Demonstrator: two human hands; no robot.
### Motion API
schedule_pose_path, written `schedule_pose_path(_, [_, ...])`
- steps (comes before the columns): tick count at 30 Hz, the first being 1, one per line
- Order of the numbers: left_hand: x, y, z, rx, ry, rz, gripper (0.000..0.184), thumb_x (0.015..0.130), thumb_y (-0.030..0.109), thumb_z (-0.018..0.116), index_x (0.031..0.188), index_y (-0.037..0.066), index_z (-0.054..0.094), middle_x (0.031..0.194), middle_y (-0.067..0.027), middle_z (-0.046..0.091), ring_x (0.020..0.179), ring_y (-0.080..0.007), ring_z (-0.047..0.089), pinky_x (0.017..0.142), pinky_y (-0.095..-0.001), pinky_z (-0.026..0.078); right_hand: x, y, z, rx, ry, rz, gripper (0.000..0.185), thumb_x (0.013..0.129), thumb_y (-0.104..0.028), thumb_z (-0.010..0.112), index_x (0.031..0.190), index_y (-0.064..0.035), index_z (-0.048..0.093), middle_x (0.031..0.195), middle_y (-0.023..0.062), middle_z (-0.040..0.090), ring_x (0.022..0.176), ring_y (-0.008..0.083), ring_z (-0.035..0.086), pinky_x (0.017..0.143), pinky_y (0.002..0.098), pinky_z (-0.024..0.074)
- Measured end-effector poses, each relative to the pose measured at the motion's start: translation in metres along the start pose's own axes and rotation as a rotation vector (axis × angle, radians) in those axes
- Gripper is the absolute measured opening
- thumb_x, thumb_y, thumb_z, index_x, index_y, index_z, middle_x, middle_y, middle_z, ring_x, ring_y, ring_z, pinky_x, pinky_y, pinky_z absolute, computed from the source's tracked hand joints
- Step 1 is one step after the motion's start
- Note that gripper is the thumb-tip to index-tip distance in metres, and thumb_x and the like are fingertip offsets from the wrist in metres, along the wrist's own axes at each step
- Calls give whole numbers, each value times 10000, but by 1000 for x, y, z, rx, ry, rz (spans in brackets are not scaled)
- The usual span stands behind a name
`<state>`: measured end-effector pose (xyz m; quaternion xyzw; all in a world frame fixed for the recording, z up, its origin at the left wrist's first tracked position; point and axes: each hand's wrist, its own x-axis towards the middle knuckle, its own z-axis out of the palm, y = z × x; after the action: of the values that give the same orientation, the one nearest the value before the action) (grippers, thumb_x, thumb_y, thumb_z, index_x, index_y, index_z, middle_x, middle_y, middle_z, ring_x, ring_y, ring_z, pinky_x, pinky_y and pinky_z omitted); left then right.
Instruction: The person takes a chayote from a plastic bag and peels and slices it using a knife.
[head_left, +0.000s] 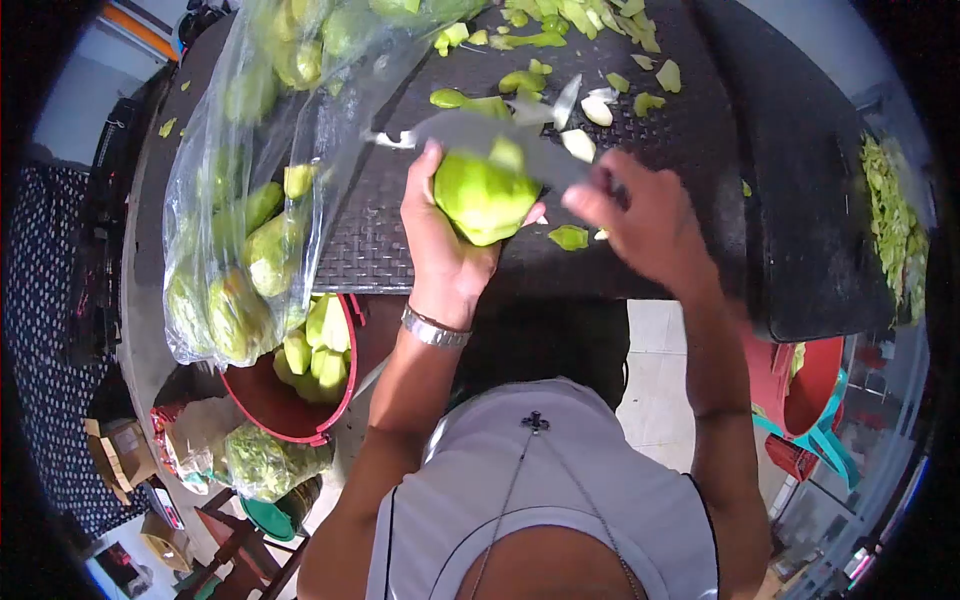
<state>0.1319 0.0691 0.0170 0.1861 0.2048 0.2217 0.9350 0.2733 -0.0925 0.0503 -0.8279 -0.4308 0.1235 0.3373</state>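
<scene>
My left hand [450, 255] holds a pale green peeled vegetable [485, 200] from below, above the dark woven table [365, 240]. My right hand [645, 210] is closed around the dark handle of a knife, to the right of the vegetable. The knife's blade [545, 150] is blurred by motion and reaches left over the top of the vegetable. Green peel pieces and pale slivers [578, 145] lie on the table beyond and beside my hands.
A clear plastic bag [290, 130] of green vegetables covers the table's left side. Below it, a red bucket [235, 385] holds cut pieces. Another red container [825, 385] stands at the right, near a heap of shreds [890, 215]. A bagged leafy bundle [265, 460] sits lower left.
</scene>
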Motion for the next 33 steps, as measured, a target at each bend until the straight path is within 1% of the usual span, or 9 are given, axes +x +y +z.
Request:
schedule_pose_path(3, [4,-4,-9,-48,-23,-36,507,1001,428,555,1385,99,586,1248,-116,696,1123,-254,684,1002,-442,549,-14,-20,13,23,-57,-298,518,828,-468,850,886,-43,560,622,68,604,556,254,664,542,364,513])
schedule_pose_path(4, [4,-3,-8,-103,-13,-57,621,983,503,531,1373,27,606,1228,-172,715,1097,-322,700,989,-457,552,-14,-22,18,-12,-22,-348,535,810,-474,862,879,-48,546,613,50,603,534,238,653,519,351,504])
schedule_pose_path(7, [0,-7,-12,-57,-114,-116,604,970,506,544,1328,26,626,1183,-190,719,1049,-324,709,922,-454,576,-13,-17,30,-94,58,-466,609,752,-538,881,843,-63,510,570,-5,586,453,189,611,445,313,477])
schedule_pose_path(12, [-1,-7,-6,-154,-16,-83,574,962,478,578,1295,13,634,1173,-186,717,1006,-335,718,863,-480,596,-10,-11,22,-127,-28,-358,589,727,-515,899,855,-72,532,612,23,628,527,247,660,510,357,515])
schedule_pose_path(22, [-5,-9,-3,-68,-28,39,589,1007,323,534,1532,65,464,1405,-140,616,1195,-277,659,1056,-422,523,-7,-8,18,-92,-42,-314,496,744,-401,904,898,-61,577,674,95,665,606,299,702,560,391,523])
schedule_pose_path(26, [-4,-4,-11,-4,-111,72,601,1004,357,490,1552,116,443,1441,-136,582,1211,-320,646,887,-580,598,13,33,13,-44,-32,-163,495,822,-464,837,896,-31,609,645,135,612,625,337,683,614,416,531])
schedule_pose_path(27, [-2,1,-9,41,-5,37,564,982,450,517,1397,71,565,1360,-170,635,1172,-399,657,842,-650,591,18,34,4,-120,-18,-40,612,874,-627,730,933,-20,674,693,182,654,700,382,713,678,456,557])
schedule_pose_path(31, [-6,2,-9,11,-86,28,699,968,482,529,1511,45,475,1409,-231,592,1227,-477,614,880,-664,574,29,48,-15,-47,27,105,610,945,-582,677,889,25,651,701,223,609,620,372,657,626,468,475])
schedule_pose_path(33, [-7,1,-8,12,-91,6,671,974,479,525,1483,42,499,1394,-216,604,1215,-439,630,928,-632,566,18,33,-7,64,20,123,502,970,-475,678,898,16,604,679,191,583,598,327,540,627,407,463])
